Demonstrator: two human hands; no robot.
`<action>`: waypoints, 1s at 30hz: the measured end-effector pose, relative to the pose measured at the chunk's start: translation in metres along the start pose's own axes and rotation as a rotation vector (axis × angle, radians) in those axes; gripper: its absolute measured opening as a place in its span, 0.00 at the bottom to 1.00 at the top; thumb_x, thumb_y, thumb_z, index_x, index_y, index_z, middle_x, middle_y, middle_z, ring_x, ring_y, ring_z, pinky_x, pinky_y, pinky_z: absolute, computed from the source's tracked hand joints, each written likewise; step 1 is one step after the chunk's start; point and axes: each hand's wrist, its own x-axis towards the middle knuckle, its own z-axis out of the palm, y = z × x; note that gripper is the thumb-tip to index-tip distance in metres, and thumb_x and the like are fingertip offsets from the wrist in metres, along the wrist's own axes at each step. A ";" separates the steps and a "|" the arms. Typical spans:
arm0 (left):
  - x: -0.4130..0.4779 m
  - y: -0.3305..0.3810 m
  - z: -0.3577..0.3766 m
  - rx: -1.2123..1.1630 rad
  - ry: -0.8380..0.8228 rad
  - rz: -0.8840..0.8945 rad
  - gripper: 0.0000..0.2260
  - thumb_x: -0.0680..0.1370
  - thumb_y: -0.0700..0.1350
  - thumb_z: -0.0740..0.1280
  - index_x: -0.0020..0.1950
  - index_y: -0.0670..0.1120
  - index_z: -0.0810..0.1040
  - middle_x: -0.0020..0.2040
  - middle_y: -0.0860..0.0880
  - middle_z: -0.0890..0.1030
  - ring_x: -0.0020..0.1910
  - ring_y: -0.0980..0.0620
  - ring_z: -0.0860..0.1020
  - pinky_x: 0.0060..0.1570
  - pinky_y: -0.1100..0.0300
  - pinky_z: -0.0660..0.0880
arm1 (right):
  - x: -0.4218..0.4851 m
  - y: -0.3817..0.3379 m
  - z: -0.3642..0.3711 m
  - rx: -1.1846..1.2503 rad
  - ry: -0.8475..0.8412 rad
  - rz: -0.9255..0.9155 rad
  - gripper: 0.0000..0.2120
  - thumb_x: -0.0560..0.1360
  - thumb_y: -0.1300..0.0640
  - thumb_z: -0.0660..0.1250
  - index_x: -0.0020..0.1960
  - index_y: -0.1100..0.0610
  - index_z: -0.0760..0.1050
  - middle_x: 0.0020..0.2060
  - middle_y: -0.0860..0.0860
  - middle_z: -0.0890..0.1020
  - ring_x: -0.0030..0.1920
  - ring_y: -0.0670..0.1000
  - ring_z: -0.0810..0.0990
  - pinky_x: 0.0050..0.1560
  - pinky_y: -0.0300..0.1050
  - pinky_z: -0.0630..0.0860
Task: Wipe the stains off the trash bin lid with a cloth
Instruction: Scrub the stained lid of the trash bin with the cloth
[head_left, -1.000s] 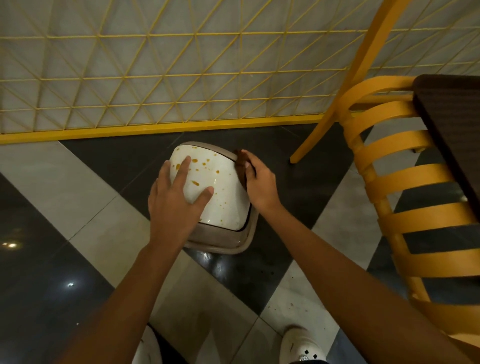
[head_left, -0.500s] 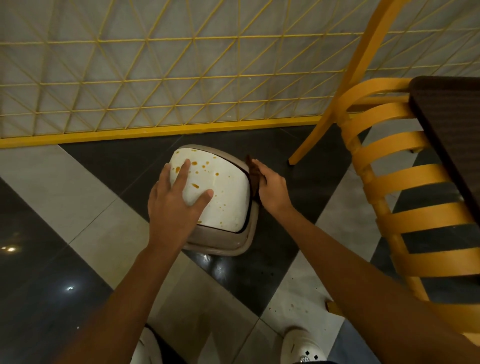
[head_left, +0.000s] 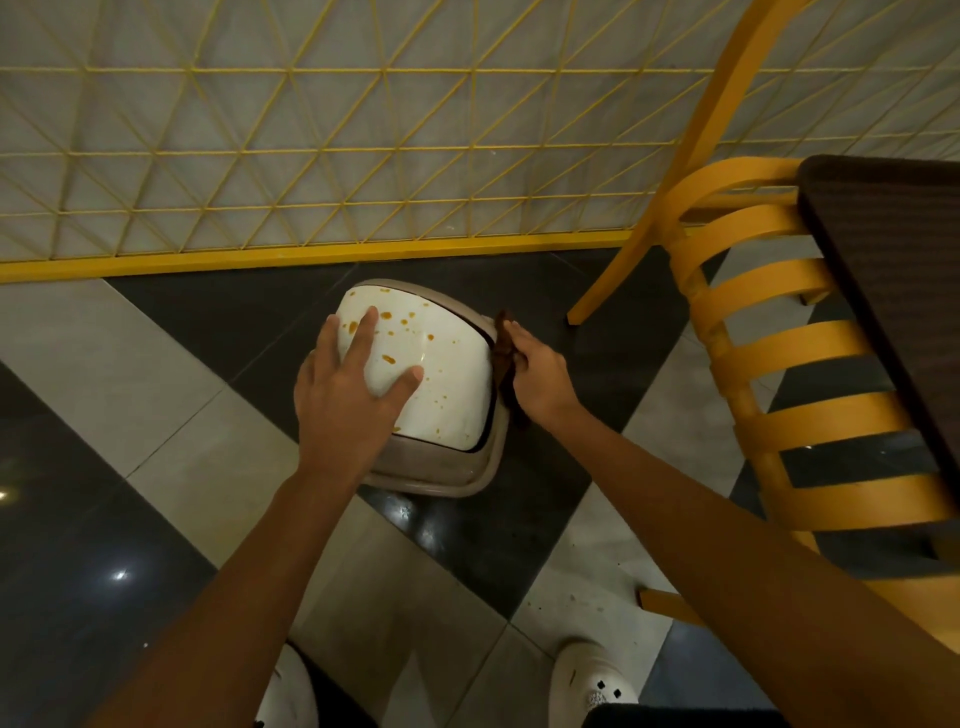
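A beige trash bin stands on the floor with a white domed lid spotted with orange-brown stains. My left hand rests flat on the lid's left side, fingers spread and straight. Beside the bin's right edge, my right hand grips a dark brown cloth, which hangs against the bin's right rim. Stains show around and beyond my left fingers and along the lid's near part.
A yellow slatted chair and a dark table top stand close on the right. A yellow lattice fence runs behind the bin. My white shoes are at the bottom on the black and grey tiled floor.
My right hand with the cloth has slid from the lid's right top edge down to the bin's right side. My left hand has stayed on the lid.
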 end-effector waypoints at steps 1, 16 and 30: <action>0.000 0.000 0.000 -0.002 0.003 0.001 0.33 0.74 0.61 0.62 0.75 0.56 0.53 0.76 0.45 0.51 0.74 0.44 0.53 0.71 0.46 0.52 | 0.000 -0.002 0.001 0.006 0.009 0.008 0.22 0.78 0.69 0.52 0.71 0.59 0.63 0.71 0.55 0.65 0.72 0.53 0.62 0.69 0.37 0.53; -0.001 0.001 -0.001 0.024 -0.017 -0.018 0.33 0.74 0.62 0.61 0.75 0.58 0.51 0.77 0.46 0.50 0.74 0.42 0.52 0.70 0.45 0.52 | -0.040 0.001 0.018 0.005 0.074 0.059 0.28 0.75 0.72 0.53 0.73 0.55 0.58 0.74 0.52 0.59 0.72 0.53 0.62 0.67 0.34 0.52; 0.000 0.001 0.000 0.036 -0.032 -0.028 0.33 0.74 0.62 0.60 0.75 0.58 0.50 0.77 0.46 0.49 0.74 0.42 0.51 0.71 0.45 0.51 | -0.078 0.004 0.032 0.090 0.086 0.110 0.29 0.75 0.74 0.53 0.72 0.56 0.58 0.74 0.52 0.59 0.72 0.50 0.61 0.63 0.26 0.47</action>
